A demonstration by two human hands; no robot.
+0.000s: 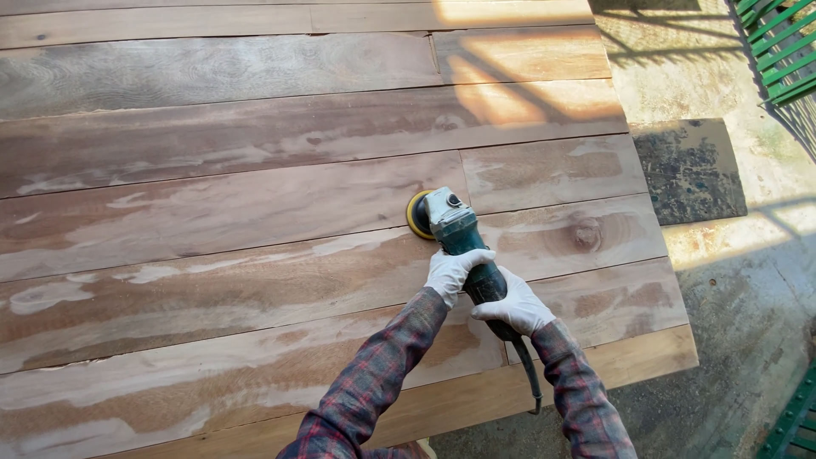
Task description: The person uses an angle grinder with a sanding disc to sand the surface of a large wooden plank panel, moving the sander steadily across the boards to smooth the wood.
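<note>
Both gloved hands, left hand (452, 272) ahead of right hand (517, 308), clasp the green angle grinder (459, 231), its yellow disc (417, 214) sanding mid-panel on the wooden panel (212, 212); next it needs steady, flat pressure.

I see a stained concrete floor (748, 280) from 2 to 5 o'clock | a dark patch (688, 170) on it at 3 | green metal railing (782, 42) at 1 | another green metal edge (795, 421) at 5 | low sun throws barred shadows across the top right.
</note>
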